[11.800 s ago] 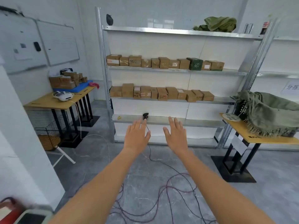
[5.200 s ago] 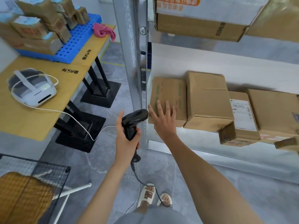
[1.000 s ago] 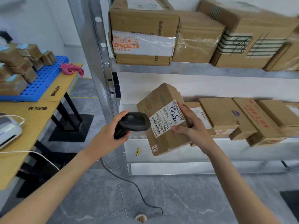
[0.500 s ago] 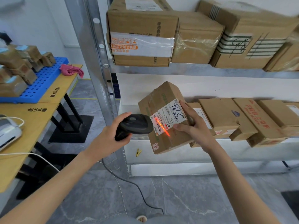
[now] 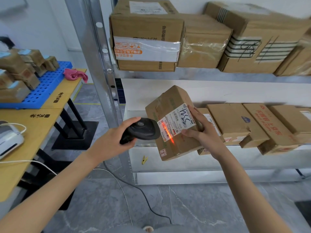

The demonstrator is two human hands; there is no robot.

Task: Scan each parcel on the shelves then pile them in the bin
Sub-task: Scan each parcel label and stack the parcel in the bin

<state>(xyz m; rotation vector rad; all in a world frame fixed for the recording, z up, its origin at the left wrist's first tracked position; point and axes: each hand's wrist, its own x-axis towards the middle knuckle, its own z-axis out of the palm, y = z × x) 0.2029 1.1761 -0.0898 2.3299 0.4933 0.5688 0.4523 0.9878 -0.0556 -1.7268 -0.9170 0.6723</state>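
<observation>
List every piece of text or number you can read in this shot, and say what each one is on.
"3324", handwritten, roughly; last digits unclear: white label on the held parcel.
"N705": same label, printed sideways.
Barcode and fine print there: too small.
Orange print on white tape of the top-shelf box: upside down, unreadable.
Red characters on a lower-shelf box: blurred.
Black characters on the yellow table: unreadable.

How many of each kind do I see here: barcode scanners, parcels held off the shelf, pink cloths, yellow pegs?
Barcode scanner: 1
Held parcel: 1
Pink cloth: 1
Yellow peg: 1
Total: 4
</observation>
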